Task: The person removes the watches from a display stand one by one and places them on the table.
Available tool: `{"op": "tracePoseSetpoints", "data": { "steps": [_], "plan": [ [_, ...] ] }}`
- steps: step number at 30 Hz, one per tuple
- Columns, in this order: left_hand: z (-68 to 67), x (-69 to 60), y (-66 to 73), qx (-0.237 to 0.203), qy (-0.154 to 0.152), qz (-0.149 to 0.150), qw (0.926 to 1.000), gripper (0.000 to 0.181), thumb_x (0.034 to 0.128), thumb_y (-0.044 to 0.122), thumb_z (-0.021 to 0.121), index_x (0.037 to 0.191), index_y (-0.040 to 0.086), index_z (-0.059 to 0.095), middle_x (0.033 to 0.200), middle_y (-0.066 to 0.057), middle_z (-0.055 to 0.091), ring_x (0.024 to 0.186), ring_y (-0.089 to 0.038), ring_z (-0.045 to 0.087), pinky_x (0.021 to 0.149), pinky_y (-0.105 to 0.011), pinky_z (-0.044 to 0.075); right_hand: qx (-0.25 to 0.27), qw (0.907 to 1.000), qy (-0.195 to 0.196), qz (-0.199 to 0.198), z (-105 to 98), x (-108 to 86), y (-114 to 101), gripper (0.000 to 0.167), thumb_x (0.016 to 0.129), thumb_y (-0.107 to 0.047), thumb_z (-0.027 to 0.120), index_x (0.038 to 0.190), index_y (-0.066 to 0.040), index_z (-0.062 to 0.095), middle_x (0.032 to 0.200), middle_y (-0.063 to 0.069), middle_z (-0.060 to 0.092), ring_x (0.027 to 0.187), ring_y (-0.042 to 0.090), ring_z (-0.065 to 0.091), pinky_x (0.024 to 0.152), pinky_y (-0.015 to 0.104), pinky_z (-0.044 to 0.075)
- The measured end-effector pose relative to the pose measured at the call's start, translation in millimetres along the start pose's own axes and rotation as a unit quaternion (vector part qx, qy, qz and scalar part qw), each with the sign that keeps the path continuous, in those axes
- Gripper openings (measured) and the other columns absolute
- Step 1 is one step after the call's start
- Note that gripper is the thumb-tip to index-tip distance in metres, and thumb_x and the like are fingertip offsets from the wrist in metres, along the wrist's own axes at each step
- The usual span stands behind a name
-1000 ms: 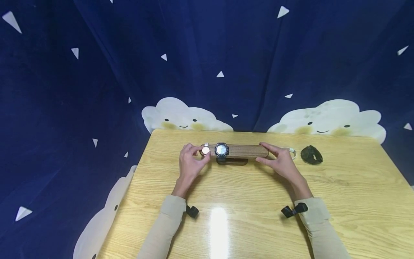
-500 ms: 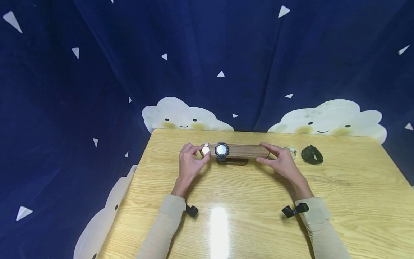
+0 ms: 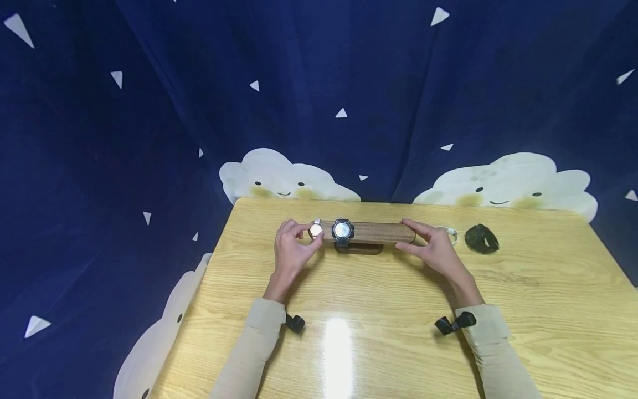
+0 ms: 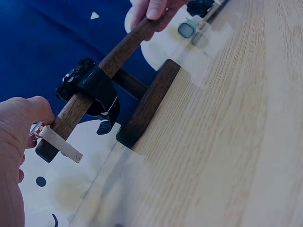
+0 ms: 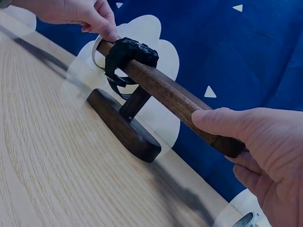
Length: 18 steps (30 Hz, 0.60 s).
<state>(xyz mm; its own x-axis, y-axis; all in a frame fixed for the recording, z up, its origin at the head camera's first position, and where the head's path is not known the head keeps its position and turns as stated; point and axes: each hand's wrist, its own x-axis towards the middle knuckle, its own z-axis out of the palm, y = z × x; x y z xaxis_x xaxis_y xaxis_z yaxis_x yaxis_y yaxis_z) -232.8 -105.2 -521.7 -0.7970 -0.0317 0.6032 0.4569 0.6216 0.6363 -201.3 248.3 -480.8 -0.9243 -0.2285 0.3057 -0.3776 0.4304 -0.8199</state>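
Note:
A dark wooden watch stand (image 3: 379,233) with a raised bar and a flat base stands near the table's back edge. Around its bar, left of the middle, hangs a black digital watch (image 3: 342,230). At the bar's left end sits a small watch (image 3: 316,230) with a white strap (image 4: 60,143) and a rose-gold case. My left hand (image 3: 291,249) pinches this small watch between thumb and fingers. On the right end of the bar, my right hand (image 3: 435,247) grips the wood, its thumb on the near side in the right wrist view.
Right of the stand, a white-strapped watch (image 3: 452,235) lies partly behind my right hand. Beyond it rests a dark looped watch (image 3: 481,239) on the wooden table (image 3: 389,327). A blue curtain (image 3: 309,66) with white clouds hangs behind the table.
The small watch and my left hand have shifted very slightly left along the bar. My right hand keeps its grip on the bar's right end.

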Motion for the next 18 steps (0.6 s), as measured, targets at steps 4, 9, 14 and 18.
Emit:
{"op": "tracePoseSetpoints", "data": {
  "steps": [4,9,14,18],
  "plan": [
    [-0.1,0.6,-0.8,0.001,0.001,-0.003,1.0000,0.035,0.0765,0.026,0.091,0.098,0.001,0.081,0.072,-0.016,0.060,0.071,-0.029,0.055,0.066,-0.032,0.044,0.004,1.0000,0.000,0.001,-0.4,0.5,0.2,0.058,0.086,-0.001,0.085,0.139,0.008,0.062,0.139,0.030,0.061,0.133,0.051,0.054,0.109,0.012,0.041],
    [-1.9,1.8,-1.8,-0.025,0.001,-0.009,0.9996,0.032,0.0761,0.021,0.091,0.097,0.000,0.081,0.072,-0.014,0.059,0.071,-0.020,0.051,0.064,-0.026,0.045,0.008,1.0000,0.000,0.005,-1.4,0.7,-2.2,0.057,0.086,-0.002,0.085,0.138,0.007,0.063,0.138,0.030,0.062,0.132,0.049,0.056,0.110,0.016,0.043],
    [-5.0,2.4,-3.8,-0.047,0.001,-0.006,0.9989,0.031,0.0766,0.018,0.091,0.097,-0.002,0.080,0.072,-0.017,0.059,0.070,-0.020,0.051,0.064,-0.029,0.051,0.007,1.0000,-0.001,0.003,-0.7,0.9,5.6,0.058,0.087,-0.003,0.085,0.139,0.006,0.063,0.138,0.031,0.062,0.132,0.050,0.055,0.109,0.014,0.043],
    [-6.8,2.8,-4.8,-0.048,-0.001,-0.008,0.9988,0.031,0.0769,0.018,0.091,0.097,-0.003,0.080,0.072,-0.016,0.058,0.069,-0.021,0.052,0.064,-0.032,0.054,0.009,0.9999,0.002,0.015,1.9,2.5,28.3,0.060,0.086,-0.009,0.087,0.141,-0.002,0.065,0.141,0.024,0.063,0.135,0.042,0.056,0.111,0.020,0.044]
  ]
}}
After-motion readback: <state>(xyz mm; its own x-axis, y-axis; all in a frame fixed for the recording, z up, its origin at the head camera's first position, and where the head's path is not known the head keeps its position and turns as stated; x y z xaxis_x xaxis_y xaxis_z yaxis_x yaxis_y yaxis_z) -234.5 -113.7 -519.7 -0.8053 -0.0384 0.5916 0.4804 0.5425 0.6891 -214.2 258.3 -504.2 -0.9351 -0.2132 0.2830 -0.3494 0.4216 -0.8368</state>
